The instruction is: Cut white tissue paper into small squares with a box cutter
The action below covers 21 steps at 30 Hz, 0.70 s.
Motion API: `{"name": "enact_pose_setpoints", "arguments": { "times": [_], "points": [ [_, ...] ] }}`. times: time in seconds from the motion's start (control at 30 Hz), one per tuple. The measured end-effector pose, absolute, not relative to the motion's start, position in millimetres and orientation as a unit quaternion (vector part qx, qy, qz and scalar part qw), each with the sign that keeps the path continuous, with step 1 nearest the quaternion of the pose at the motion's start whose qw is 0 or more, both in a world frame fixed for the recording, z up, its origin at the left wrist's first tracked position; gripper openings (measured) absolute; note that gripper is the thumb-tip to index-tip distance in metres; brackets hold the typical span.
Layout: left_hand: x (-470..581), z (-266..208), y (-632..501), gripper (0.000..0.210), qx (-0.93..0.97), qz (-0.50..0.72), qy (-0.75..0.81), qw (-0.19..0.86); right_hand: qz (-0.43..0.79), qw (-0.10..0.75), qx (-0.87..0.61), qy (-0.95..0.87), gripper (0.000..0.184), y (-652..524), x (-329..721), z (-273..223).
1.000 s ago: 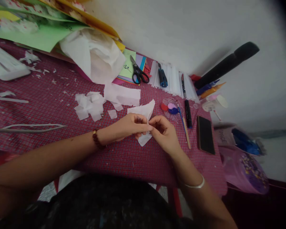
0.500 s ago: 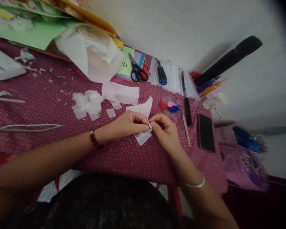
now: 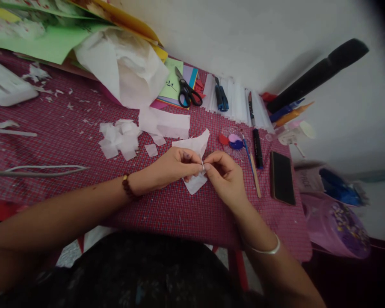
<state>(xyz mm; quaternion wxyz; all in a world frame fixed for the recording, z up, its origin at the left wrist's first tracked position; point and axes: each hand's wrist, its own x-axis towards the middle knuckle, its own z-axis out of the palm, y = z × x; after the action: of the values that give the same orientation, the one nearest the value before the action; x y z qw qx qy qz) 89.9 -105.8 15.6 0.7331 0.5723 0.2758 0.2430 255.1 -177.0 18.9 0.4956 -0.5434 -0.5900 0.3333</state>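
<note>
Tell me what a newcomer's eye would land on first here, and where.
Most likely the left hand and right hand, together pinching thin white paper at the picture's centre. Next, probably the red, pink and blue blobs just beyond the right hand, or the long black object slanting in front of the wall, upper right.

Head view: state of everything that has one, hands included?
Left hand: thumb and finger closed, pinching white paper
Right hand: thumb and finger closed, pinching at same spot
White paper: gathered at fingertips, partly hidden
Scissors: lying down, blades look closed
Phone: lying flat, no lit screen visible
Paint dish: holding red, pink, blue paint
Small paper pieces: loose, overlapping
Marker: lying down, cap unclear
</note>
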Motion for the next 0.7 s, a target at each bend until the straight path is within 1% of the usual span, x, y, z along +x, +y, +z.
{"name": "enact_pose_setpoints", "arguments": {
  "times": [0.27,0.4,0.7],
  "points": [
    [89.2,21.4,-106.5,0.010,0.562,0.220,0.287,0.744,0.337,0.476,-0.577,-0.572,0.011,-177.4,254.9,20.9],
    [89.1,20.4,-106.1,0.011,0.564,0.222,0.287,0.741,0.338,0.475,-0.576,-0.573,0.012,-176.9,255.2,19.7],
    [91.7,17.2,-107.8,0.006,0.560,0.245,0.300,0.733,0.365,0.481,-0.569,-0.558,0.011,-176.3,255.0,16.9]
  ]
}}
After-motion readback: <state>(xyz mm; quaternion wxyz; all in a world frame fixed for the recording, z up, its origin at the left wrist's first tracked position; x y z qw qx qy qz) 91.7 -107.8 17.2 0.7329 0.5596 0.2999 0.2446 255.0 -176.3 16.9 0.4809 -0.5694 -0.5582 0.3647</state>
